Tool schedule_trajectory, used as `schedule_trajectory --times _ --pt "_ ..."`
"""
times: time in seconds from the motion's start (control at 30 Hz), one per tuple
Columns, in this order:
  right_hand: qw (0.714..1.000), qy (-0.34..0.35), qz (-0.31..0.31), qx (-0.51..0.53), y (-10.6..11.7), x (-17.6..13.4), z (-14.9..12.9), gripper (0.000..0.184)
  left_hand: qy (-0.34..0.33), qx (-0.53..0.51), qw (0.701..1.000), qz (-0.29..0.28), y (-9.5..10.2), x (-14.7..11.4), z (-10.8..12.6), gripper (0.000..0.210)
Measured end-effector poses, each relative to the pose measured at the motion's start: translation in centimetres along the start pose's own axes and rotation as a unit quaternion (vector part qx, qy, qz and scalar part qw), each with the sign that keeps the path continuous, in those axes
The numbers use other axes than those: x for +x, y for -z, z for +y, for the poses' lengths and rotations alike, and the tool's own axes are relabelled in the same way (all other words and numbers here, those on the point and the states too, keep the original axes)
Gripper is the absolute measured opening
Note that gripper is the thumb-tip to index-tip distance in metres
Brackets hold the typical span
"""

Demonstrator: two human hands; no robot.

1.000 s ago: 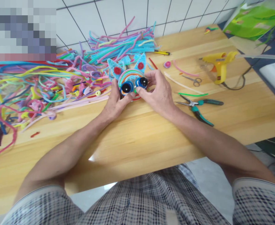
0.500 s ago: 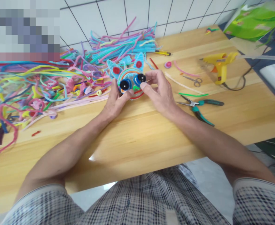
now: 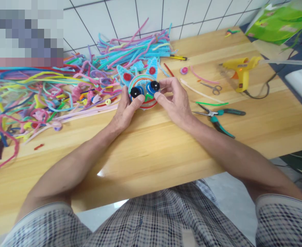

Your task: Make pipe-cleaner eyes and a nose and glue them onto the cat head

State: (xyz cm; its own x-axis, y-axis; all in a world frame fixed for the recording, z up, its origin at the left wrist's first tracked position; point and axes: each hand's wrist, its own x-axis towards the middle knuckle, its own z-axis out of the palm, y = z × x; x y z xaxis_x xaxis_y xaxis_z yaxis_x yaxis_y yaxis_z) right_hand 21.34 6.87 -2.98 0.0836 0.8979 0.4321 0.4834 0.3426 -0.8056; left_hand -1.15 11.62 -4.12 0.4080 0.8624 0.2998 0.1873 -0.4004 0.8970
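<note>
Between my hands is a pipe-cleaner animal head [image 3: 142, 80] with blue pointed ears, red inner-ear spots and big black eyes ringed in blue. My left hand [image 3: 127, 109] grips its left side, the thumb lying just under the left black eye [image 3: 135, 92]. On the other side my right hand [image 3: 173, 99] pinches the edge by the right black eye [image 3: 154, 86], thumb and fingers bent round it. A green zigzag piece [image 3: 149, 97] sits between the eyes, above a red curved strip. The head's back is hidden.
Loose pipe cleaners [image 3: 71, 92] cover the table's left, with a blue bundle [image 3: 140, 51] against the tiled wall. To the right lie green-handled pliers [image 3: 214, 114], small scissors [image 3: 214, 88], a green pipe cleaner [image 3: 212, 103] and a yellow glue gun [image 3: 242, 72] with a cord.
My left thumb has shifted slightly up toward the left eye. Otherwise both hands keep their hold and the head stays almost where it was.
</note>
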Motion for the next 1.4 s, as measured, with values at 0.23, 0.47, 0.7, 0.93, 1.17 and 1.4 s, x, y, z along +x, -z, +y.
schedule_trajectory --times 0.23,0.47,0.7,0.93,1.17,1.4 --pt "0.999 0.016 0.008 -0.033 -0.3 -0.1 0.5 0.041 0.01 -0.001 1.0 0.024 -0.6 0.2 -0.3 0.083" --pt "0.994 0.068 0.041 -0.071 0.7 -1.3 -0.7 0.029 0.007 -0.018 1.0 0.007 -0.5 0.3 -0.2 0.074" --pt "0.97 0.192 0.005 -0.148 1.4 -2.5 -2.4 0.025 0.004 -0.016 1.0 -0.002 -0.5 0.3 -0.1 0.072" --pt "0.964 0.171 -0.036 -0.199 0.8 -2.4 -2.2 0.034 0.0 -0.016 1.0 -0.001 -0.5 0.3 -0.1 0.075" --pt "0.956 0.187 -0.044 -0.222 1.0 -2.4 -1.9 0.036 -0.003 -0.018 1.0 0.004 -0.6 0.3 -0.1 0.077" --pt "0.931 0.224 -0.042 -0.286 0.9 -2.6 -1.8 0.039 0.0 -0.018 1.0 0.004 -0.7 0.3 0.0 0.077"
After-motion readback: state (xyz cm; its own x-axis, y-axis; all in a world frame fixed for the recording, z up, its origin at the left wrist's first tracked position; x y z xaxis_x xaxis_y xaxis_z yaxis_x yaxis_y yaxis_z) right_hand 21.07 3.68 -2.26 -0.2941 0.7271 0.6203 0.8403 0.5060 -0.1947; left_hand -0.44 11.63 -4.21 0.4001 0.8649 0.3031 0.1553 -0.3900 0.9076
